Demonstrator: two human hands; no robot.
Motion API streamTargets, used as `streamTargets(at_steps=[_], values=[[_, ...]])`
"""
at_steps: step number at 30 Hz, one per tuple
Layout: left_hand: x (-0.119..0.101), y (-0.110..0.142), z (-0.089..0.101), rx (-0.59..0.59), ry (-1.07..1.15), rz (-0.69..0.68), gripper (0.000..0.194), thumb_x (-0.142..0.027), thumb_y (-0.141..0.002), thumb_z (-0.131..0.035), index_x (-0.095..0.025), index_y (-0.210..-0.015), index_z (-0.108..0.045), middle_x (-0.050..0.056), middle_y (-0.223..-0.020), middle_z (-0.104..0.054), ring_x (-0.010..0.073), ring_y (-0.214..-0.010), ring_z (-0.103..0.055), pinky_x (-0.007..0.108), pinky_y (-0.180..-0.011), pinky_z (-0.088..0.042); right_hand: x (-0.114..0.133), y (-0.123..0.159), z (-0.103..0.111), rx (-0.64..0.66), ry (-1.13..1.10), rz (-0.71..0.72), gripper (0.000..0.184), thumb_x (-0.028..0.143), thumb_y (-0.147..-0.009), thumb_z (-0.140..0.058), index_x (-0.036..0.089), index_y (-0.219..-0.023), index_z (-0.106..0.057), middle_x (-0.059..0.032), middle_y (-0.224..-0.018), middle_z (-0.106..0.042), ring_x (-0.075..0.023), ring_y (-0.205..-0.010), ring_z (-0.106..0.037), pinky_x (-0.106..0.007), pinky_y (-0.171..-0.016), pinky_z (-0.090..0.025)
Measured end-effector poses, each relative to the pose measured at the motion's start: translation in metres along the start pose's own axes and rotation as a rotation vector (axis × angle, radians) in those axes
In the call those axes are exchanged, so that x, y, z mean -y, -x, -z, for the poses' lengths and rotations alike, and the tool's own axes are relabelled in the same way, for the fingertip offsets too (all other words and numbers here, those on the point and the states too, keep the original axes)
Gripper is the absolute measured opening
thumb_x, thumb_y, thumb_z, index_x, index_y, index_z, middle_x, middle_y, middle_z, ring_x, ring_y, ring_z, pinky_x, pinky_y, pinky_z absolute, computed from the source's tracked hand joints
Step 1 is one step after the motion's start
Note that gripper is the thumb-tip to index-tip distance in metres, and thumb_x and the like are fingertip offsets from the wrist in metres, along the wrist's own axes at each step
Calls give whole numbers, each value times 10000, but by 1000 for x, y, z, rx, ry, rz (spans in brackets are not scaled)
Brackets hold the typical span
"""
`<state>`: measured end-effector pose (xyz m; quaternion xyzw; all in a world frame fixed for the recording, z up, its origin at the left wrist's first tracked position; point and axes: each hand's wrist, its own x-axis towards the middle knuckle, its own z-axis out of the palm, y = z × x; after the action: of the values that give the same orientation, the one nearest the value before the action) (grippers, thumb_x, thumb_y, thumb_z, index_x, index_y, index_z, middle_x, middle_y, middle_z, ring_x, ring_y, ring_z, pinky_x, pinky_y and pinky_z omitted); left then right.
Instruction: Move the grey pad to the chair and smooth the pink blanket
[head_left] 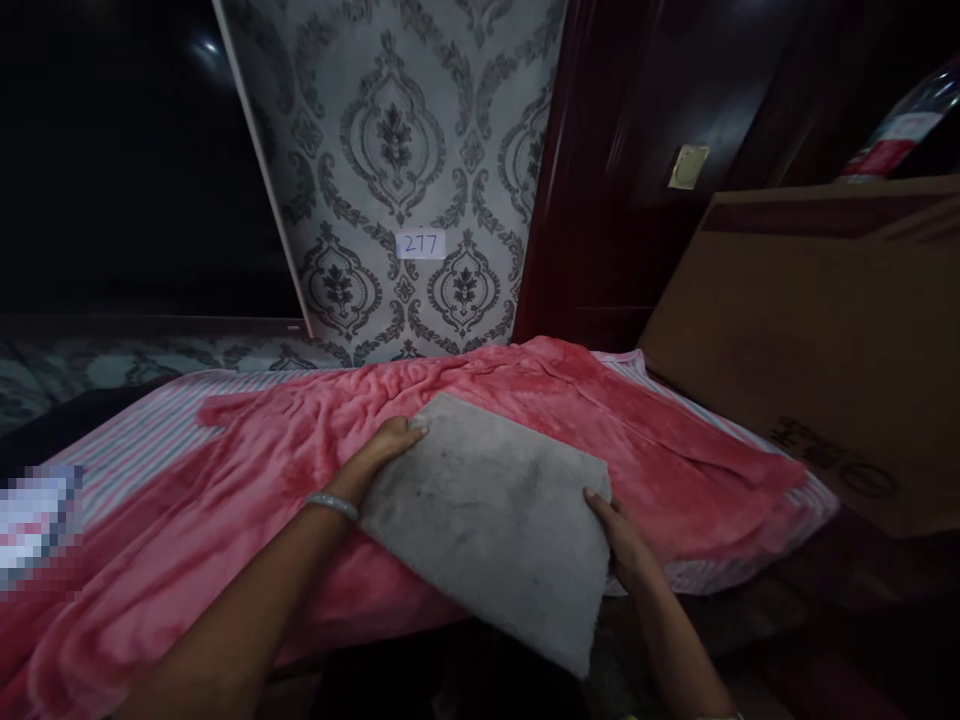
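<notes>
A grey folded cloth (pixel 491 510) lies on a pink fleece blanket (pixel 247 470) spread over a bed. My left hand (pixel 386 445) grips the cloth's left edge, thumb on top, with a silver bracelet on the wrist. On the cloth's right edge my right hand (pixel 619 535) grips it too, thumb over the top and fingers under it. The near corner of the cloth hangs past the bed's front edge.
A pink-striped sheet (pixel 142 435) shows under the blanket. A large brown cardboard box (pixel 817 330) leans at the right. Behind stand a patterned wall (pixel 405 150) with a label reading 277 and a dark red wooden door (pixel 615 180).
</notes>
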<state>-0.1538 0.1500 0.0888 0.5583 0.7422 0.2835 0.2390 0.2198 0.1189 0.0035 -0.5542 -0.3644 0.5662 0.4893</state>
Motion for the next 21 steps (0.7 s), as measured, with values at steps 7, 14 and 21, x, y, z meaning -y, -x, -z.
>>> streamTargets(at_steps=[7,14,21], values=[[-10,34,33,-175,231,-108,540,-665,-640,-692,-174,-864,-675,100,-930,-723,291,-893,-675,360,-760,-541,56,-3,-7,144,169,294,609,600,-672,-699,161,-1095,-705,-135,-939,-753,-325,-905,-708,-388,-719,-580],[9,51,76,-198,472,-131,624,-635,-605,-742,-162,-1009,-705,85,-938,-751,281,-861,-705,356,-722,-558,111,-67,-52,203,396,345,364,377,-826,-594,139,-1081,-700,-92,-838,-750,-217,-667,-683,-319,-613,-553],[71,41,20,-179,342,192,417,-575,-606,-721,-180,-721,-658,93,-728,-709,290,-783,-695,338,-645,-534,45,-89,-84,-7,710,411,285,257,-788,-585,133,-997,-734,-79,-760,-721,-252,-816,-700,-374,-805,-552]])
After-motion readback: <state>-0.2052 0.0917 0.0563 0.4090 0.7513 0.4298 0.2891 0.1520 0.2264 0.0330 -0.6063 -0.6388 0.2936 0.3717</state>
